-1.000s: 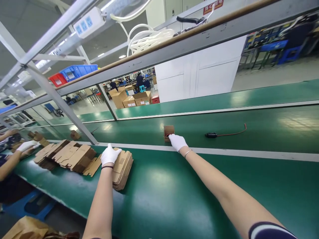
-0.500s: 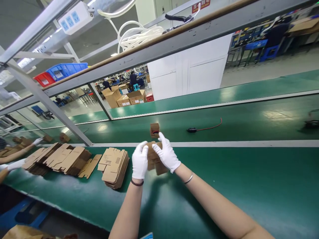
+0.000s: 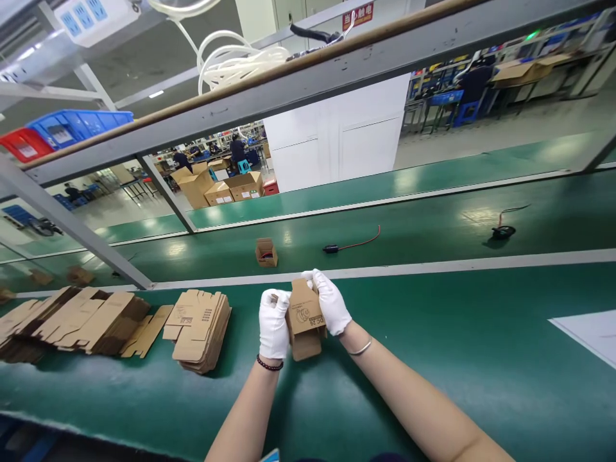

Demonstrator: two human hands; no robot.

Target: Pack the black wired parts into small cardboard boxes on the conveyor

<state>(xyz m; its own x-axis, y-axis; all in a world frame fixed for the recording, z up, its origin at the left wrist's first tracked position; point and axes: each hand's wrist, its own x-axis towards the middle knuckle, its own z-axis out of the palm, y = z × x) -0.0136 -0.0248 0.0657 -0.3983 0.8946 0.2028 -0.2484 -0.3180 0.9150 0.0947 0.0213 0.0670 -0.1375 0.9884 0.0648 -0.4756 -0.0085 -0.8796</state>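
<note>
Right at the front, over the green workbench top (image 3: 481, 333), both gloved hands are on one small brown carton (image 3: 307, 310), lifted just above the surface. The left hand (image 3: 274, 326), a beaded bracelet (image 3: 269, 364) at its wrist, has curled fingers gripping the carton's left edge; the right hand (image 3: 331, 303), wearing a silver bangle (image 3: 362, 348), grips the opposite side, fingertips partly hidden behind the cardboard. Printing faces us, and a flap hangs towards the camera!

Over to the left, a neat stack of flattened cartons (image 3: 197, 327), with more flat piles (image 3: 96, 321) further along. A white sheet (image 3: 590, 337) lies far right.

Beyond the pale strip (image 3: 409, 266), on the green belt (image 3: 433, 231), stands an open box (image 3: 266, 258), something red and dark inside. Right of it, a black plug (image 3: 331, 249) with a red lead; further right, a coiled dark cable (image 3: 504, 232). Past them, a white panel (image 3: 337, 141) and big cardboard boxes (image 3: 245, 186).
</note>
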